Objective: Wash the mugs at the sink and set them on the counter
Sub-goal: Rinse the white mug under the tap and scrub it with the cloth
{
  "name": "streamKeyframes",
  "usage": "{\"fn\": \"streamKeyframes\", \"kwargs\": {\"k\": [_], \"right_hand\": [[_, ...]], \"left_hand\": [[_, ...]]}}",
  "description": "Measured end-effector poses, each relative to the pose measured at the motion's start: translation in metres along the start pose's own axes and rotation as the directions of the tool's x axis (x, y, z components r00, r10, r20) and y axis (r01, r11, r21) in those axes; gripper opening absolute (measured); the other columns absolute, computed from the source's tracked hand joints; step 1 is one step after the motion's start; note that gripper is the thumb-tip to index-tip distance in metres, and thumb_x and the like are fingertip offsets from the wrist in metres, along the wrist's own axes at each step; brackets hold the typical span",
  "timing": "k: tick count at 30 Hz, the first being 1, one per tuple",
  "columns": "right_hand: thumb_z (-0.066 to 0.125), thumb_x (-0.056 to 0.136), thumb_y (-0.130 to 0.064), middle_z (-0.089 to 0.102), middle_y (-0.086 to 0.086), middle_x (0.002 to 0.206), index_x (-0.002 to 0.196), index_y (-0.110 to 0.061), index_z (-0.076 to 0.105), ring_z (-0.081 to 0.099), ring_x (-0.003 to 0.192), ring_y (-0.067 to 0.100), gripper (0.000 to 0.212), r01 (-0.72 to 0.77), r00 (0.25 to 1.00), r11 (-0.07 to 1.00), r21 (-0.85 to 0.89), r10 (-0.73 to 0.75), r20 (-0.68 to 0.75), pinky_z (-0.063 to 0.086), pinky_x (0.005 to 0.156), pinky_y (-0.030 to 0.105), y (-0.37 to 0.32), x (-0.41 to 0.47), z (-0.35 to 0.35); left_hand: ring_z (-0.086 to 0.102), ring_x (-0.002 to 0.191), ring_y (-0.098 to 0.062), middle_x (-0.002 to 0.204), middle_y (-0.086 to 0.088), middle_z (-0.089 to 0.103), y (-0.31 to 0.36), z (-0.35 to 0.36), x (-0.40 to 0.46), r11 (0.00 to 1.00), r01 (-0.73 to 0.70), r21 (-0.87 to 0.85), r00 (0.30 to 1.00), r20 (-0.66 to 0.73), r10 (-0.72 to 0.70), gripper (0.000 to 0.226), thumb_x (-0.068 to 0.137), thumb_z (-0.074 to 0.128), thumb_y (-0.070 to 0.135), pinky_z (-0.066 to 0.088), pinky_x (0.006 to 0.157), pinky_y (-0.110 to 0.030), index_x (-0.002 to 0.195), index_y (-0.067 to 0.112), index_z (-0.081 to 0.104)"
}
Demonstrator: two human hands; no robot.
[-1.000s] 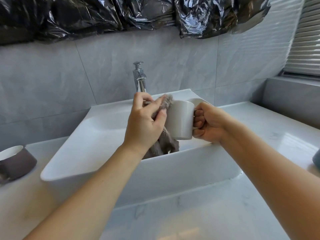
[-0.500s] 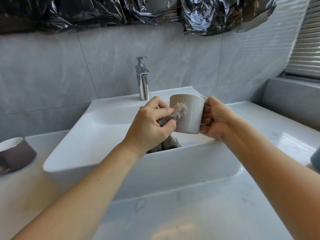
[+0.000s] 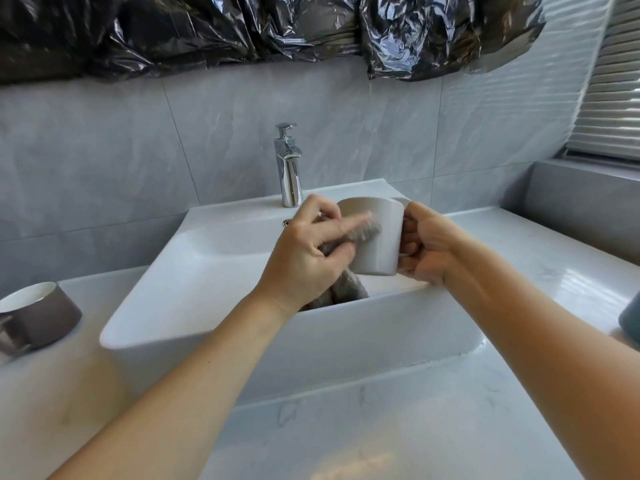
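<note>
Mug (image 3: 375,237), pale grey-white, held upright over the sink basin, center of frame, slightly right. Right hand (image 3: 424,247) grips it from the right side, fingers curled through the handle area; the handle itself is mostly hidden by the fingers. Left hand (image 3: 308,258) holds a grey-brown cloth (image 3: 363,232) against the mug's left wall, fingers curled round the cloth with the index finger stretched along it toward the mug. Cloth's upper end is blurred; its lower part hangs down below the left hand into the basin, tail showing at lower center. Both forearms come in from the bottom corners of the frame.

Sink (image 3: 214,271) is a white rectangular vessel basin sitting on a pale marbled counter (image 3: 346,427) that fills the lower frame. Chrome faucet (image 3: 289,168) stands upright on the sink's back ledge, just above and left of the mug. Cannot tell if water is running.

Second mug (image 3: 38,315), brown outside and white inside, stands on the counter at the far left edge, handle toward the viewer. A blue-grey object (image 3: 630,320) is cut off at the right edge, on the counter; what it is, cannot tell.

Grey tiled wall behind. Black plastic sheeting (image 3: 242,26) across the top. Window blinds (image 3: 609,98) upper right.
</note>
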State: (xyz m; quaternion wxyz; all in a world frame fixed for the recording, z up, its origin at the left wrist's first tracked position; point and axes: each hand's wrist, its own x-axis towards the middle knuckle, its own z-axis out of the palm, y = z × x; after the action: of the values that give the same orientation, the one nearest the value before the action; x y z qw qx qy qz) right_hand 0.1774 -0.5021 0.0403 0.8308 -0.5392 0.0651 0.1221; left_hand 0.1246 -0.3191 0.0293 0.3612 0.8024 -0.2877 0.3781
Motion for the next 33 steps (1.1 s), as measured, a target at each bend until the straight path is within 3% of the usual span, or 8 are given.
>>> {"fn": "streamKeyframes", "kwargs": {"k": [2,7,11,15,21,27,31,33], "right_hand": [[0.046,0.086,-0.018,0.02,-0.01,0.047,0.05,-0.027,0.025,0.014,0.04,0.008,0.043,-0.02,0.999,0.999,-0.035,0.021,0.026,0.008,0.047,0.017,0.0,-0.001,0.002],[0.048,0.083,-0.02,0.021,-0.01,0.043,0.047,-0.026,0.023,0.016,0.041,0.009,0.044,0.005,1.0,0.997,0.077,-0.003,-0.023,0.009,0.049,0.017,-0.004,-0.005,-0.003],[0.054,0.089,-0.024,0.021,-0.009,0.044,0.049,-0.025,0.026,0.016,0.038,0.009,0.048,-0.006,1.0,0.997,0.076,0.005,0.018,0.01,0.049,0.017,-0.003,-0.009,0.0],[0.05,0.09,-0.024,0.021,-0.007,0.043,0.051,-0.023,0.024,0.015,0.037,0.009,0.047,0.022,1.0,0.991,0.135,-0.019,-0.024,0.013,0.046,0.014,-0.005,-0.007,-0.002],[0.055,0.09,-0.03,0.022,-0.009,0.042,0.044,-0.023,0.029,0.017,0.033,0.008,0.054,-0.01,1.0,1.0,0.023,0.01,0.014,0.014,0.044,0.013,-0.002,-0.011,0.004],[0.057,0.09,-0.029,0.024,-0.01,0.042,0.04,-0.02,0.031,0.018,0.033,0.007,0.057,-0.012,1.0,0.989,0.149,0.011,0.011,0.016,0.041,0.012,-0.007,-0.012,-0.002],[0.058,0.091,-0.03,0.023,-0.01,0.041,0.043,-0.022,0.03,0.017,0.033,0.007,0.056,-0.026,0.999,0.999,0.041,0.025,0.031,0.009,0.05,0.017,-0.003,-0.012,0.004],[0.056,0.091,-0.029,0.024,-0.009,0.041,0.045,-0.022,0.03,0.018,0.032,0.007,0.054,-0.02,1.0,0.999,0.027,0.019,0.017,0.01,0.05,0.016,-0.002,-0.011,0.005]], "left_hand": [[0.048,0.075,-0.001,0.1,0.001,0.046,0.0,0.003,0.006,0.998,0.062,0.03,0.988,-0.144,-0.057,0.037,0.086,0.064,0.008,0.039,0.074,-0.014,0.121,0.016,0.071],[0.049,0.072,-0.007,0.096,-0.004,0.049,0.003,-0.003,-0.004,0.998,-0.045,-0.043,0.996,0.069,0.048,0.038,0.079,0.062,-0.002,0.039,0.069,-0.015,0.11,0.015,0.076],[0.05,0.068,-0.001,0.095,0.002,0.05,-0.001,-0.004,0.006,0.979,0.177,-0.098,0.961,-0.2,-0.194,0.018,0.088,0.065,0.005,0.036,0.067,-0.011,0.098,0.016,0.076],[0.05,0.067,-0.004,0.085,0.0,0.056,0.004,-0.008,-0.003,0.985,0.13,-0.117,0.991,-0.002,-0.131,0.015,0.081,0.065,0.007,0.036,0.066,-0.015,0.077,0.02,0.071],[0.057,0.082,0.004,0.093,0.007,0.062,-0.005,-0.001,0.006,0.97,0.224,-0.094,0.943,-0.229,-0.24,0.018,0.09,0.063,0.01,0.041,0.078,-0.011,0.103,0.009,0.076],[0.055,0.074,-0.003,0.079,0.011,0.06,-0.007,-0.013,-0.004,0.976,0.172,-0.136,0.985,0.035,-0.168,0.031,0.084,0.067,0.006,0.04,0.074,-0.016,0.072,0.034,0.066],[0.062,0.089,-0.008,0.096,0.0,0.069,-0.006,-0.011,0.0,0.966,0.212,-0.146,0.968,-0.102,-0.227,0.024,0.086,0.065,0.008,0.046,0.083,-0.018,0.106,0.015,0.076],[0.063,0.09,-0.008,0.1,0.002,0.067,-0.005,-0.01,0.001,0.978,0.178,-0.105,0.974,-0.123,-0.19,0.022,0.087,0.065,0.008,0.046,0.084,-0.018,0.106,0.009,0.076]]}}
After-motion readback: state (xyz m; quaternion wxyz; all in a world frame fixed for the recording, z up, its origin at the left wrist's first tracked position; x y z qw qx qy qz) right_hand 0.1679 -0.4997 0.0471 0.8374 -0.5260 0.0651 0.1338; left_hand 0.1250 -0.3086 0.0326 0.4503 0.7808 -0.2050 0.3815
